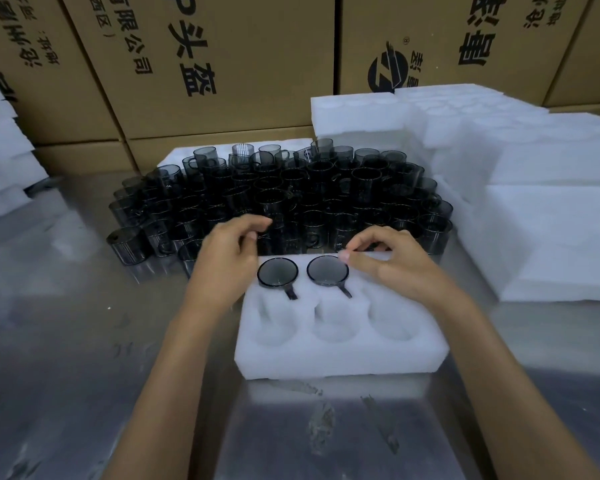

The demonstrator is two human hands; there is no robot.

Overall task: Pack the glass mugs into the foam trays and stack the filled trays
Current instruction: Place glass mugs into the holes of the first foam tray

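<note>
The foam tray [340,344] is lying near the front edge of the metal table [66,341], with two glass mugs [277,271] seated in its far row and four pockets unfilled. Both hands are hovering at the tray's far edge, fingers loosely curled, gripping nothing. The left hand [227,258] is nearing the mug cluster [291,199]; the right hand [390,263] is beside the second seated mug. Risk: crowded mugs may be knocking together or toppling during extraction.

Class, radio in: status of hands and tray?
Both hands empty above white foam tray. Two dark glass mugs seated, four pockets unfilled. Nothing blocking.
</note>
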